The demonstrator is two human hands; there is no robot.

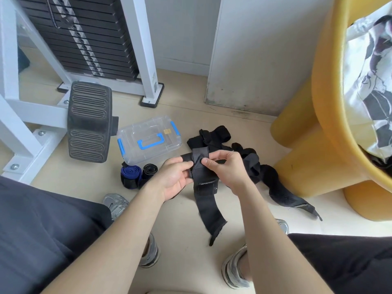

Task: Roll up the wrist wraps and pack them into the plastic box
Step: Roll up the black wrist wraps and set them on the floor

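Both my hands hold a black wrist wrap point(206, 200) above the floor. My left hand point(175, 177) grips its upper end from the left, and my right hand point(224, 166) pinches the folded top with thumb and fingers. The wrap's free tail hangs down toward the floor. A clear plastic box point(148, 141) with blue latches and handle sits closed on the floor behind my hands. In front of the box lie a rolled blue wrap point(130, 174) and a rolled black wrap point(149, 169). A pile of loose black wraps point(254, 164) lies to the right.
A white weight-machine frame point(25, 115) with a black ribbed footplate point(89, 122) stands at the left. A yellow stool point(318, 134) with patterned cloth on it fills the right. My knees and grey shoes point(115, 203) are at the bottom.
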